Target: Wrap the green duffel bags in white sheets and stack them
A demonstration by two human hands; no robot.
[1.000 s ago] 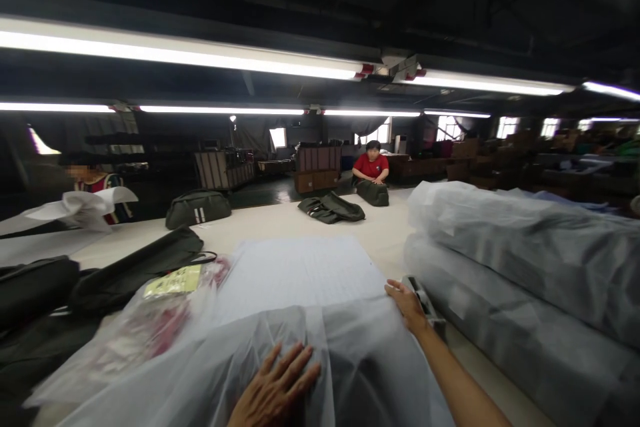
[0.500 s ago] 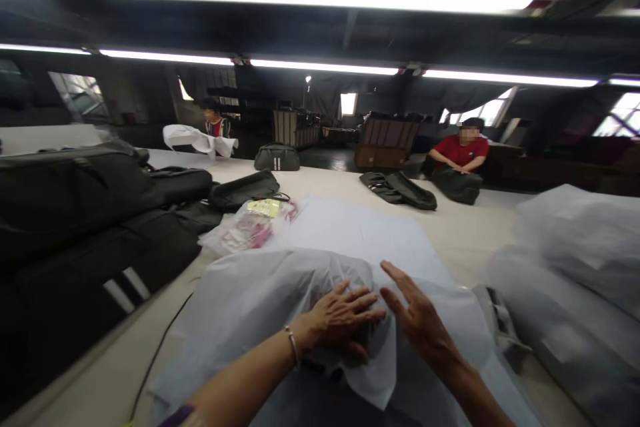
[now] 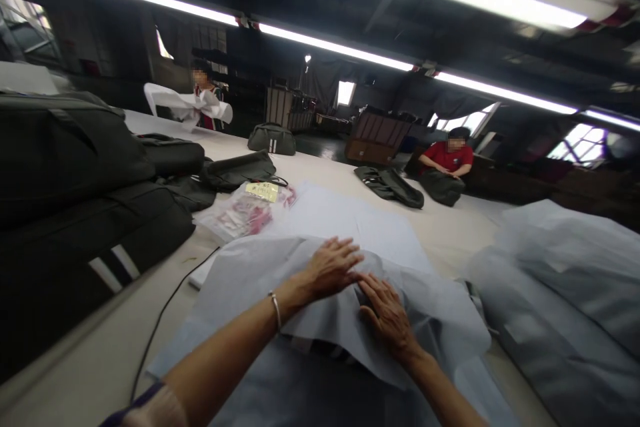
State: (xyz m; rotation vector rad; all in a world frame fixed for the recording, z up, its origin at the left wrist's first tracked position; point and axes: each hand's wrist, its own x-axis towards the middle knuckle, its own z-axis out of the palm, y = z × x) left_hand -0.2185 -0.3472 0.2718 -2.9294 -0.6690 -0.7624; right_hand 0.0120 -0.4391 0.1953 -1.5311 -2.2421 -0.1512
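A thin, whitish wrapping sheet [image 3: 260, 273] lies draped over a dark bag [image 3: 310, 373], whose front shows below the sheet's lower edge with pale stripes partly covered. My left hand [image 3: 333, 268], with a bracelet on its wrist, is just over the top of the sheet, fingers stretched out; whether it touches cannot be told. Close beside it, my right hand [image 3: 387, 313] lies flat on the sheet with its fingers extended. Neither hand grips anything. More flat pale sheets [image 3: 360, 213] are spread on the table behind the bag.
Dark green bags [image 3: 100, 233] with white stripes are piled at left. A clear plastic packet [image 3: 245, 213] with a yellow label lies nearby. Sheet-wrapped bags [image 3: 565, 300] stand at right. A black cord [image 3: 160, 313] crosses the table. Across it, a person in red [image 3: 450, 159] handles a bag.
My left hand has lifted and shifted up toward the sheet's far side. My right hand has come down onto the sheet, which now spreads further right. The view has tilted.
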